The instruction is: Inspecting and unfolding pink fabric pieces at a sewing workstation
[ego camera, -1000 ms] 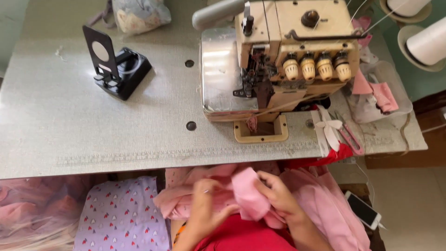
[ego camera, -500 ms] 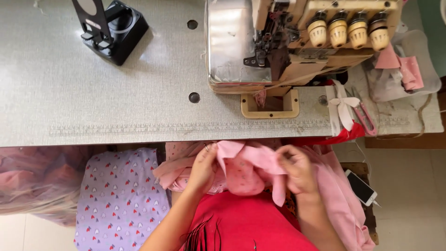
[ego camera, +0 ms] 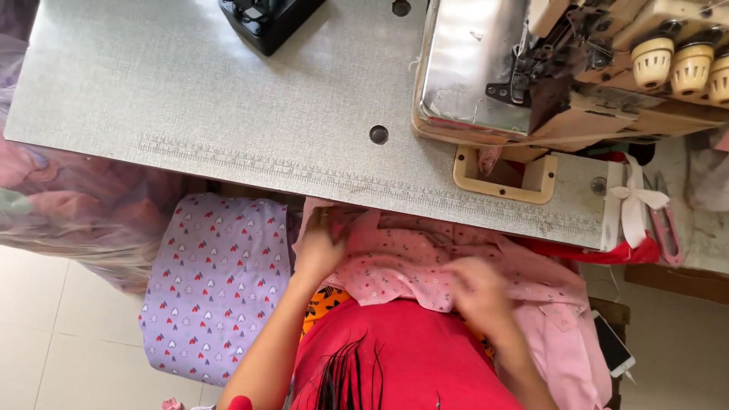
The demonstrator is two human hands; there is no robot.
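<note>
Lap level, nearest: pink dotted fabric (ego camera: 410, 258) spread across the lap, just under the front edge of the bench (ego camera: 228, 114), more pink cloth trailing down on the right. Little free room between lap and bench edge; open tiled floor (ego camera: 61, 326) on the left. Lilac heart-print cloth (ego camera: 213, 281) hangs beside the left arm, touching the pink piece's left side. Left hand (ego camera: 319, 247) closed on the fabric's left upper corner, fingers curled into the cloth. Right hand (ego camera: 474, 285) blurred, resting on the fabric's middle-right; grip cannot be told. Hands well apart, fabric stretched between. Fabric is crumpled, light pink with small dots. Phone (ego camera: 611, 345) lies right of it. Farther: bench top, ruler marks along its front edge, overlock sewing machine (ego camera: 547, 68) at right rear, black holder (ego camera: 266, 19) at the far edge, red-handled snips (ego camera: 664, 228) at the right.
</note>
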